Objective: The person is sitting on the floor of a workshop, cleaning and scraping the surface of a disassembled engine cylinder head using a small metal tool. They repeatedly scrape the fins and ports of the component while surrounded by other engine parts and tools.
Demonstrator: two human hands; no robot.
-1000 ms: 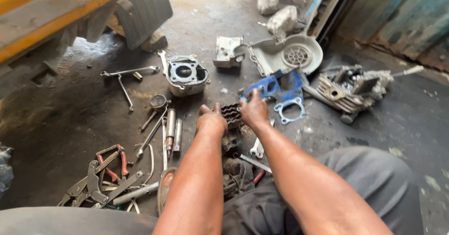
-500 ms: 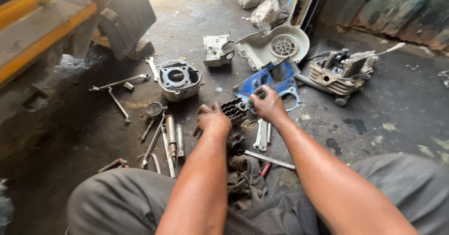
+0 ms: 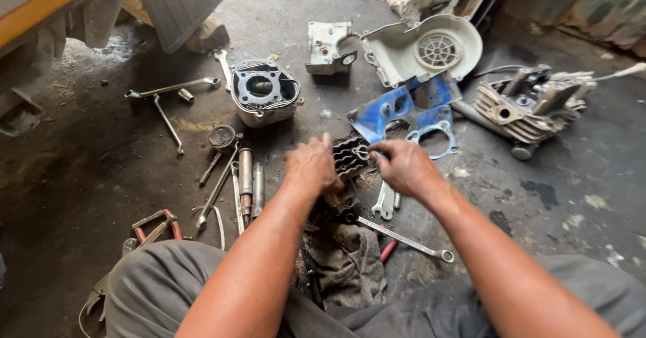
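So both hands have closed in: left hand (image 3: pixel 311 166) now grips the dark finned metal engine block (image 3: pixel 350 156), right hand (image 3: pixel 404 166) pinching its edge.

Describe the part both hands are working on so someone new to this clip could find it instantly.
Start at the white round fan cover at the top, drop past the blue plate to where the left hand and right hand meet. Between them sits a small dark finned engine block, the only ribbed black piece; the other finned piece is pale.
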